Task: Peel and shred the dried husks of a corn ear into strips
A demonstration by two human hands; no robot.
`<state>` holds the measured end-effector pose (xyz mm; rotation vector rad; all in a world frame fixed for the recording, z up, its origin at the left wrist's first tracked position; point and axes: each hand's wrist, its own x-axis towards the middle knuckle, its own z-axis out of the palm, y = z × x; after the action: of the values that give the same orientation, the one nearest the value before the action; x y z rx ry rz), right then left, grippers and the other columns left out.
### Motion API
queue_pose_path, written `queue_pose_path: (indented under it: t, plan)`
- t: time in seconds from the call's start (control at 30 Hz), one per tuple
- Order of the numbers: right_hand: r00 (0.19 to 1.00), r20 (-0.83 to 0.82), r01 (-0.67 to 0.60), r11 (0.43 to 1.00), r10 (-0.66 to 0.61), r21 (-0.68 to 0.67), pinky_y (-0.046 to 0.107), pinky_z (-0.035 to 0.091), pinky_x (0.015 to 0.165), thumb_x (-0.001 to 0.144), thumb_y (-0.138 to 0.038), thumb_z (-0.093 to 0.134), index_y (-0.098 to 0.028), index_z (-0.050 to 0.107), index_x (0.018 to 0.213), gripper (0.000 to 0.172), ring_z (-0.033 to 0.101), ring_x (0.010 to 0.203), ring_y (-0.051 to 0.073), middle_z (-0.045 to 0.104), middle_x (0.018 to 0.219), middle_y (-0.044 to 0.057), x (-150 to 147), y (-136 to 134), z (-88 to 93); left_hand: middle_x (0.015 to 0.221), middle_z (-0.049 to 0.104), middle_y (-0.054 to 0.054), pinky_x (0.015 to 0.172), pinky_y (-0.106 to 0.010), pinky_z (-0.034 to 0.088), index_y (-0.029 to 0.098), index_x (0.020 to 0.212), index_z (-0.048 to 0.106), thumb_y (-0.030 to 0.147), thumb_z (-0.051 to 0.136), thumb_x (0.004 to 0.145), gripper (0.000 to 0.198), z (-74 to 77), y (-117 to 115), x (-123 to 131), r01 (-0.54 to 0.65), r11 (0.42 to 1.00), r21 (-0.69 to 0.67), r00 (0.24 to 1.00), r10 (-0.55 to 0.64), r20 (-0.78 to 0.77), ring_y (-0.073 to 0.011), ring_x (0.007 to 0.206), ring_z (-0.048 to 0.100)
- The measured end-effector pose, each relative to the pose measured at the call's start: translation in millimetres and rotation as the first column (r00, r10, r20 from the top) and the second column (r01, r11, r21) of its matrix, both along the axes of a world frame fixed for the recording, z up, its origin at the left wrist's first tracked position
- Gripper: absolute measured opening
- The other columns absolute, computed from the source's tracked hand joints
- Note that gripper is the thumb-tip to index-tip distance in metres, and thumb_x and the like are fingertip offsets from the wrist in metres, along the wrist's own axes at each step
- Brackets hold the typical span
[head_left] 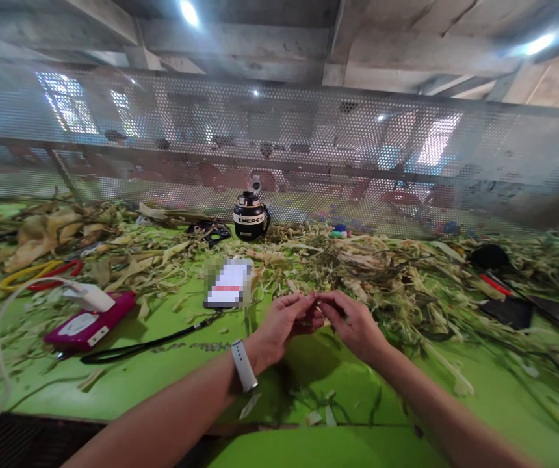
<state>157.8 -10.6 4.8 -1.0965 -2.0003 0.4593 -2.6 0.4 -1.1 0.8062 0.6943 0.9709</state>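
One left hand [286, 324] and one right hand [356, 322] meet at curled fingertips, lower centre; whether anything is pinched, I cannot tell; leaf strips [401, 276] lie centre-right.

The left forearm [172, 406] and right forearm [440, 400] are bare up to where the picture's edge cuts them off, each broad low in the view and tapering to a slimmer wrist; the left wrist wears a white wristband [244, 365], like a watch strap in shape, smooth and plain-looking, of moderate width, curving snugly over the wrist with straight, clean edges; a line of small dark holes runs along its upper part; whether it carries a watch case is hidden on the far side; the left hand [282, 325] and right hand [355, 320] are bare, with slender fingers [334, 299]; their nails are too small to make out.
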Motion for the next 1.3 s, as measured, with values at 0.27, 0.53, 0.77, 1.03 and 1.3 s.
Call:
queue_pose_path:
  t: [0.27, 0.53, 0.77, 1.03, 1.3]
  plan:
    - [0.998, 0.055, 0.034, 0.990, -0.042, 0.138, 0.029, 0.050, 0.075, 0.090, -0.033, 0.046, -0.024, 0.066, 0.109, 0.029, 0.064, 0.084, 0.018, 0.070, 0.094, 0.008, 0, 2, -5.2, 0.061, 0.061, 0.001, 0.052, -0.018, 0.043, 0.011, 0.069, 0.063, 0.041, 0.078, 0.058, 0.035, 2.0, 0, 4, -0.090, 0.980, 0.179, 0.995, 0.096, -0.027, -0.0057, 0.049, 0.053]
    - [0.961, -0.266, 0.049, 0.995, -0.069, -0.083, 0.032, 0.053, 0.076, 0.084, -0.033, 0.054, -0.020, 0.067, 0.101, 0.024, 0.067, 0.086, 0.020, 0.071, 0.097, 0.008, -13, -3, -3.8, 0.058, 0.060, 0.001, 0.052, -0.020, 0.041, 0.013, 0.070, 0.066, 0.042, 0.074, 0.063, 0.031, 3.7, -1, 4, -0.184, 0.921, 0.343, 0.963, 0.239, -0.127, -0.0074, 0.051, 0.050]
    - [0.851, -0.526, -0.242, 0.887, -0.001, -0.393, 0.025, 0.052, 0.054, 0.077, -0.046, 0.060, -0.016, 0.064, 0.083, 0.031, 0.062, 0.055, 0.012, 0.067, 0.072, 0.002, -15, 0, -0.8, 0.060, 0.061, 0.001, 0.054, -0.021, 0.039, 0.014, 0.069, 0.069, 0.035, 0.074, 0.062, 0.022, 6.3, -1, 1, -0.209, 0.895, 0.394, 0.944, 0.290, -0.158, -0.0080, 0.055, 0.048]
    - [0.908, -0.418, -0.102, 0.942, -0.043, -0.320, 0.021, 0.045, 0.043, 0.074, -0.046, 0.062, -0.016, 0.064, 0.073, 0.030, 0.051, 0.045, 0.009, 0.061, 0.061, 0.000, -5, 1, 11.0, 0.058, 0.057, 0.002, 0.055, -0.020, 0.040, 0.015, 0.068, 0.065, 0.036, 0.071, 0.066, 0.022, 11.5, 10, -9, -0.230, 0.867, 0.443, 0.924, 0.337, -0.181, -0.0074, 0.053, 0.047]
    - [0.831, -0.519, 0.110, 0.974, -0.200, -0.200, 0.024, 0.042, 0.044, 0.070, -0.043, 0.067, -0.016, 0.067, 0.074, 0.027, 0.049, 0.045, 0.010, 0.062, 0.062, 0.001, 37, 13, 31.9, 0.061, 0.063, -0.002, 0.050, -0.022, 0.035, 0.018, 0.064, 0.067, 0.038, 0.066, 0.064, 0.020, 26.3, 39, -55, 0.235, 0.762, 0.604, 0.601, 0.375, -0.706, -0.0122, 0.055, 0.050]
